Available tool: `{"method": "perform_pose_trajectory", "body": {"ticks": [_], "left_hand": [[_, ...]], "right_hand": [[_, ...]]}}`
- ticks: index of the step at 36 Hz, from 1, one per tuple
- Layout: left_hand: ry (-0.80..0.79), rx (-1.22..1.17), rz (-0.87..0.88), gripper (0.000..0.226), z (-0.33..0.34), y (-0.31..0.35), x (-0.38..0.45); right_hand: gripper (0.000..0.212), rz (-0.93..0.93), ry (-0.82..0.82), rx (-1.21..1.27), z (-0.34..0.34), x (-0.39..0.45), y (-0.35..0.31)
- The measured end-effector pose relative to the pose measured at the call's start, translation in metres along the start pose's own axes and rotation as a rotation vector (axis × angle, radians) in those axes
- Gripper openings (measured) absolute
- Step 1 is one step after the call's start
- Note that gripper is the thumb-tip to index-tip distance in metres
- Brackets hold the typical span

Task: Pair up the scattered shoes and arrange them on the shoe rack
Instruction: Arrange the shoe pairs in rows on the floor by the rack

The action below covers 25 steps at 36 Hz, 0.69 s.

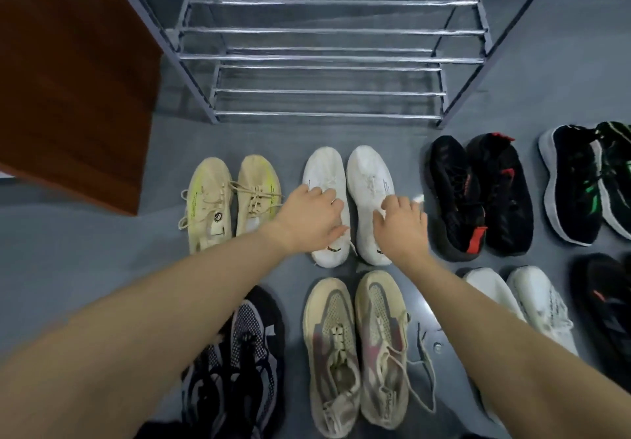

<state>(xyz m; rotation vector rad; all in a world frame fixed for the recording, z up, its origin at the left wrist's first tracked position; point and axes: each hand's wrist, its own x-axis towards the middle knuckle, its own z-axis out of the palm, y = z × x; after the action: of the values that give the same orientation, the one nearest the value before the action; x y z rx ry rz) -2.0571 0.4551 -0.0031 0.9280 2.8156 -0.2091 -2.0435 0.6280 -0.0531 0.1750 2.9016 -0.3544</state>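
Note:
A pair of white shoes stands side by side on the grey floor in front of the metal shoe rack (327,59). My left hand (312,218) grips the left white shoe (322,168) around its opening, fingers curled over the laces. My right hand (403,225) grips the right white shoe (367,172) the same way. Both shoes rest on the floor, toes toward the rack. The rack's shelves of silver bars hold no shoes.
Other pairs stand on the floor: a beige pair (232,199) at left, a black-and-red pair (478,192) at right, a black-and-green pair (587,179) far right, a tan mesh pair (355,346) near me, a black-and-white pair (239,363), another white pair (519,298). A brown cabinet (68,79) stands at left.

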Motion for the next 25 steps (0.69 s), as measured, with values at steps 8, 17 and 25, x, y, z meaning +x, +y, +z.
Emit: {"method": "perform_pose_trajectory", "body": {"ticks": [8,17,25], "left_hand": [[-0.140,-0.186,-0.134,0.032,-0.131,-0.005,-0.032],[-0.197,-0.528,-0.365,0.030,-0.294,0.030,-0.058],[-0.101,-0.562,-0.424,0.033,-0.424,0.054,-0.051]], "right_hand": [[0.025,-0.048,-0.137,0.197,-0.135,-0.044,-0.028],[0.018,-0.015,-0.196,0.335,-0.304,-0.085,-0.019],[0.018,0.061,-0.222,0.523,-0.425,-0.092,-0.007]]}}
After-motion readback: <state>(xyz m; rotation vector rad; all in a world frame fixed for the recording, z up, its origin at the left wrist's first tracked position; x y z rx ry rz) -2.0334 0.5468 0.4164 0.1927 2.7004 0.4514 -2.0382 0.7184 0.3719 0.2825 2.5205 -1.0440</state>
